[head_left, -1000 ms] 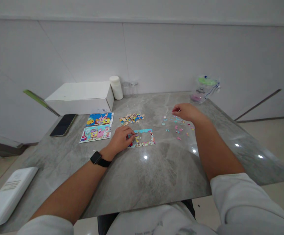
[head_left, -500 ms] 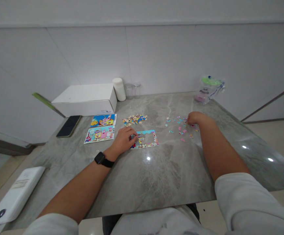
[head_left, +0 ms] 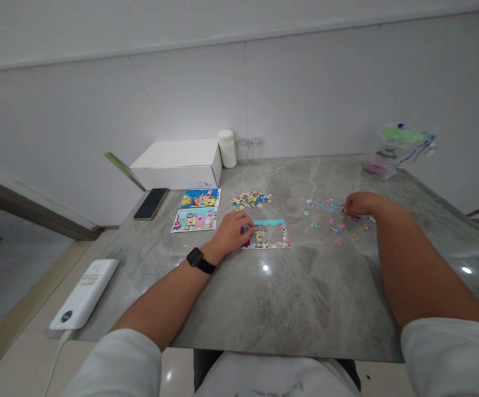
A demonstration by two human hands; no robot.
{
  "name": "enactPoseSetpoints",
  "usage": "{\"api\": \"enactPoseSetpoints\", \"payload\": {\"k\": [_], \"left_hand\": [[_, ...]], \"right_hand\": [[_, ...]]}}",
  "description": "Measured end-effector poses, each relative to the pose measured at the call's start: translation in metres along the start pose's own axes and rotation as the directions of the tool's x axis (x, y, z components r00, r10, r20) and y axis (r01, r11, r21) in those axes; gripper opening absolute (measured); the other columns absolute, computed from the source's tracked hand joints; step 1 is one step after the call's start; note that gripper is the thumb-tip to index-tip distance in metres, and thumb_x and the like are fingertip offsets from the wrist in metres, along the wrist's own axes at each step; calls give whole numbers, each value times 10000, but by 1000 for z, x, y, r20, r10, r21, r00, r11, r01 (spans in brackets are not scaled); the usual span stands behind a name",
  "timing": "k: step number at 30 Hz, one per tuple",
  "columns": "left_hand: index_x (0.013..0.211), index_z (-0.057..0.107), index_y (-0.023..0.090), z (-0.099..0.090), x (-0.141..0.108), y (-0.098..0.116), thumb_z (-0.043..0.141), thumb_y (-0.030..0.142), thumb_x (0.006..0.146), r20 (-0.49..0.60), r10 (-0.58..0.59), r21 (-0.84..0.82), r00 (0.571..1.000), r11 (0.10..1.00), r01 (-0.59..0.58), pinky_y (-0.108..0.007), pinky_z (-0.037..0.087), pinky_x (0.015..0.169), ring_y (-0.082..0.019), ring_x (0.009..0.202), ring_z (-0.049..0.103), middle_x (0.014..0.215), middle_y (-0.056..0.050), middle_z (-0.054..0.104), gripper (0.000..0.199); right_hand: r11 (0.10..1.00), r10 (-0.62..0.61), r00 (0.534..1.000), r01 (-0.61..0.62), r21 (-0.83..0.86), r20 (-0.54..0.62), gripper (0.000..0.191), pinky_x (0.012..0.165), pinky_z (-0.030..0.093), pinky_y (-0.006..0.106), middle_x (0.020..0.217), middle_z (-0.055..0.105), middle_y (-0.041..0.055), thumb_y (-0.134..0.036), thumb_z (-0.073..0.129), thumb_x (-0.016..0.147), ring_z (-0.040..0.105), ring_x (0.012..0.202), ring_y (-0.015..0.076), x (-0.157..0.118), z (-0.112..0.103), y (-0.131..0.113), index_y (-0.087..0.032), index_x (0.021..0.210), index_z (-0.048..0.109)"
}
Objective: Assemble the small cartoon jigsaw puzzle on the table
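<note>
A partly assembled jigsaw puzzle point(head_left: 284, 242) lies flat on the table, its border joined around a gap in the middle. My left hand point(head_left: 233, 231), a black watch on its wrist, rests over the puzzle's left edge, thumb apart from the bent fingers. Part of that edge is hidden under it. Out to the right, my right hand point(head_left: 361, 204) reaches down among scattered jigsaw pieces point(head_left: 337, 242), mostly pink and blue. Its fingertips are pinched together on a small piece, largely covered. Behind the puzzle is a heap of loose pieces point(head_left: 251, 200).
Two cartoon picture cards point(head_left: 194, 219) lie left of the puzzle. Further left are a phone point(head_left: 151, 204) and a white power bank point(head_left: 85, 292) with a cable. A white box point(head_left: 177, 157), a white bottle point(head_left: 227, 149) and clear cups stand behind. A plastic bag point(head_left: 400, 149) sits back right.
The view has swung left, so everything appears further right. My left hand stays at the puzzle's left edge; my right hand remains at the scattered pieces with little movement.
</note>
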State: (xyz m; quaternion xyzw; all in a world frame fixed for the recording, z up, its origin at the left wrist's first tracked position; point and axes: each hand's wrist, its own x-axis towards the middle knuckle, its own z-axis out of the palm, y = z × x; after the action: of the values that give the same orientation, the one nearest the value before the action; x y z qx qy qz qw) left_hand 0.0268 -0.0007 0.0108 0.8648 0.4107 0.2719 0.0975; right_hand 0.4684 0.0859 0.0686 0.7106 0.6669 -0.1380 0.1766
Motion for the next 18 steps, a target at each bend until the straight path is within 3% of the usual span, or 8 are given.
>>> {"api": "enactPoseSetpoints", "payload": {"k": [4, 7, 10, 13, 16, 18], "left_hand": [[961, 752, 229, 0, 0, -1, 659, 281, 976, 1, 1, -2, 1000, 1000, -1, -386, 477, 879, -219, 954, 654, 995, -53, 727, 107], [972, 747, 232, 0, 0, 0, 657, 284, 975, -1, -5, 4, 1000, 1000, 5, -395, 476, 898, -225, 972, 651, 1001, -52, 724, 103], [981, 741, 230, -2, 1, 3, 655, 279, 976, -5, -15, -6, 1000, 1000, 15, -399, 479, 917, -227, 984, 652, 1003, -52, 725, 100], [987, 737, 230, -5, 1, 7, 651, 287, 981, -13, -22, -18, 1000, 1000, 22, -404, 480, 927, -232, 1003, 654, 1011, -57, 730, 103], [1001, 729, 232, -6, 0, 8, 645, 307, 993, -17, -10, -21, 1000, 1000, 10, -410, 478, 930, -238, 1012, 656, 1018, -61, 733, 113], [1012, 722, 236, -6, 0, 9, 646, 327, 998, -13, -3, -26, 1000, 1000, 2, -415, 477, 935, -242, 1018, 657, 1023, -64, 736, 120]], "right_hand": [[999, -11, 996, 14, 36, -83, 113, 710, 430, 318, 960, 789, 152, -126, 670, 849, 666, 780, 208, -6, -9, 2, -167, 852, 776], [980, -132, 965, 161, 113, -228, 121, 731, 447, 297, 995, 786, 95, -223, 673, 868, 679, 841, 207, -13, -12, -17, -208, 952, 760], [845, -349, 844, 471, 254, -406, 119, 742, 467, 290, 894, 758, 50, -283, 652, 879, 666, 811, 194, -25, -5, -64, -220, 939, 733], [596, -529, 682, 722, 352, -505, 100, 738, 481, 286, 858, 732, 33, -268, 634, 871, 644, 786, 181, -39, 13, -121, -221, 897, 718], [409, -605, 537, 843, 349, -588, 83, 756, 488, 297, 863, 711, 31, -219, 634, 864, 628, 793, 180, -49, 35, -166, -223, 873, 717], [345, -603, 488, 873, 345, -632, 95, 777, 490, 303, 890, 707, 34, -189, 632, 869, 629, 816, 181, -54, 46, -183, -223, 887, 719]]}}
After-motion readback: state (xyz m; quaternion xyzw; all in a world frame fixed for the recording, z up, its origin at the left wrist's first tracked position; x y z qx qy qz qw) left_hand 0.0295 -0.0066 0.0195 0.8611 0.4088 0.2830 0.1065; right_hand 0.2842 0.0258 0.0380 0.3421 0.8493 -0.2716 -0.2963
